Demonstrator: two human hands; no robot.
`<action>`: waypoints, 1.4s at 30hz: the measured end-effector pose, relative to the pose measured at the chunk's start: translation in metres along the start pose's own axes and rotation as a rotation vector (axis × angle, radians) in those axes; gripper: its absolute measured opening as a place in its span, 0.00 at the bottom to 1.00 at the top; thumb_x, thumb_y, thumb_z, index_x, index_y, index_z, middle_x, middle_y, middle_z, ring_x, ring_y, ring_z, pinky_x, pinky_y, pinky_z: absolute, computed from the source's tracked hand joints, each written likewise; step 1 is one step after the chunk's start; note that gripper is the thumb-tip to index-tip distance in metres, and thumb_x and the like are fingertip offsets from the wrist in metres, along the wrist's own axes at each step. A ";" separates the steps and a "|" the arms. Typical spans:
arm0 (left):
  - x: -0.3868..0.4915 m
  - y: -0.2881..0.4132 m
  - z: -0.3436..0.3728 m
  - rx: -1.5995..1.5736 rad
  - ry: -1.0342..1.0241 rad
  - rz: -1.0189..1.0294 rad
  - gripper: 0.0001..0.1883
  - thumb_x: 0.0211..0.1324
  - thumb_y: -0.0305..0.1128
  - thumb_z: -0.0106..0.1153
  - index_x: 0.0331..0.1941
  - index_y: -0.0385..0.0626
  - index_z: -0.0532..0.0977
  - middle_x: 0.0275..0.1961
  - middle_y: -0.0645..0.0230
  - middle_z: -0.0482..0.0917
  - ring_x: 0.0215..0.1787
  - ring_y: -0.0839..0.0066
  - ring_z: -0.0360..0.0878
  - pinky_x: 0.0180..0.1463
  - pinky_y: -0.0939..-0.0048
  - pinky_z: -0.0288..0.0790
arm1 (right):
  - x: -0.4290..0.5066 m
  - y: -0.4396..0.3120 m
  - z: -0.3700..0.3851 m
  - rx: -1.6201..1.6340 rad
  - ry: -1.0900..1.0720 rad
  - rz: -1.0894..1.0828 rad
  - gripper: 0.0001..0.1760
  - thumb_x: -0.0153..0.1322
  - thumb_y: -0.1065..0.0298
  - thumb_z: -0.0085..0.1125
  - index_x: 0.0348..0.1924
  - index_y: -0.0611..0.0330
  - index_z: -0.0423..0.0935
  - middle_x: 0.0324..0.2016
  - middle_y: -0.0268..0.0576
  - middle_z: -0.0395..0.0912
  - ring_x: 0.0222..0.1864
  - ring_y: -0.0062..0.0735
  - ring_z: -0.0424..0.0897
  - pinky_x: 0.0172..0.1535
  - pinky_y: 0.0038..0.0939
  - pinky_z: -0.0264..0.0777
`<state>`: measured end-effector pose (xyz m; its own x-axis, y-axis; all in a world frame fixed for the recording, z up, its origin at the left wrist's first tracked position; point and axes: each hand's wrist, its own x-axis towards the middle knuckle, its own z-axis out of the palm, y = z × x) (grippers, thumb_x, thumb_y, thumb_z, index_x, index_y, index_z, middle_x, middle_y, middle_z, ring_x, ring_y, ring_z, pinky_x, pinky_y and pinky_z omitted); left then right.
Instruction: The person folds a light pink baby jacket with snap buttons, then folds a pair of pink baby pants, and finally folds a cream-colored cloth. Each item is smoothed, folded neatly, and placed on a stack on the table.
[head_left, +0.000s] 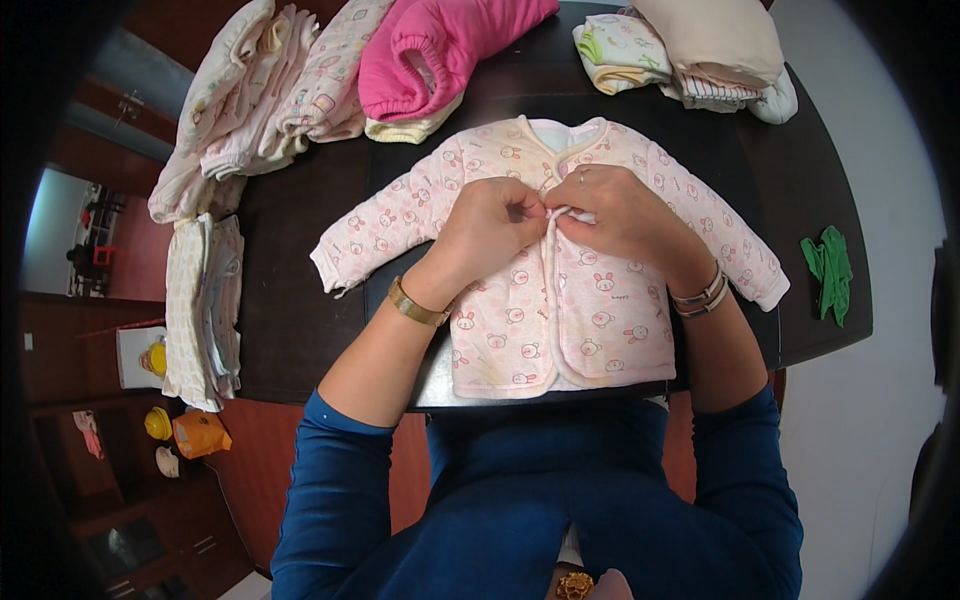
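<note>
A pink quilted baby jacket (502, 330) printed with bears and rabbits lies flat before me, its neck away from me and both sleeves spread. Both hands meet at the upper part of its front opening. With thumb and fingertips my left hand (499, 217) pinches the edge of one front panel. My right hand (611, 214), wearing a ring, grips the bound edge of the other panel, which is lifted a little. Below the hands the two edges lie against each other. The fingers hide whatever fastener is between them.
Folded baby clothes (247, 97) are piled along the dark table's (300, 322) far left, beside a bright pink padded garment (450, 52). A second stack (199, 315) stands at the left edge. More folded clothes (720, 45) sit at the far right. A crumpled green cloth (829, 274) lies near the right edge.
</note>
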<state>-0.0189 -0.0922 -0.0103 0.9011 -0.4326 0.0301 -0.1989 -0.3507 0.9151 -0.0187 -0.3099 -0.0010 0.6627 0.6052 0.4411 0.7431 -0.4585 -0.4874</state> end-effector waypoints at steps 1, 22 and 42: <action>0.000 0.001 0.000 0.003 -0.004 0.002 0.03 0.57 0.22 0.67 0.35 0.35 0.82 0.32 0.74 0.83 0.33 0.89 0.77 0.37 0.81 0.73 | 0.000 0.000 0.002 -0.001 0.005 0.004 0.11 0.63 0.74 0.64 0.39 0.63 0.85 0.30 0.53 0.84 0.37 0.52 0.84 0.45 0.43 0.78; -0.002 0.010 0.010 0.074 0.036 0.010 0.13 0.48 0.28 0.72 0.35 0.40 0.77 0.31 0.75 0.77 0.33 0.86 0.72 0.40 0.78 0.70 | 0.000 0.012 -0.001 0.386 -0.085 0.275 0.09 0.61 0.75 0.67 0.34 0.66 0.84 0.24 0.34 0.82 0.26 0.13 0.74 0.32 0.20 0.70; -0.003 0.009 0.010 0.038 0.038 0.005 0.10 0.50 0.22 0.71 0.32 0.40 0.77 0.30 0.75 0.78 0.32 0.87 0.73 0.38 0.79 0.70 | 0.003 0.007 -0.001 0.539 -0.068 0.405 0.10 0.68 0.77 0.63 0.43 0.65 0.81 0.20 0.31 0.78 0.25 0.11 0.71 0.31 0.18 0.67</action>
<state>-0.0269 -0.1020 -0.0064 0.9138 -0.4030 0.0500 -0.2170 -0.3805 0.8990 -0.0114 -0.3115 -0.0022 0.8587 0.5018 0.1043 0.2754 -0.2801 -0.9196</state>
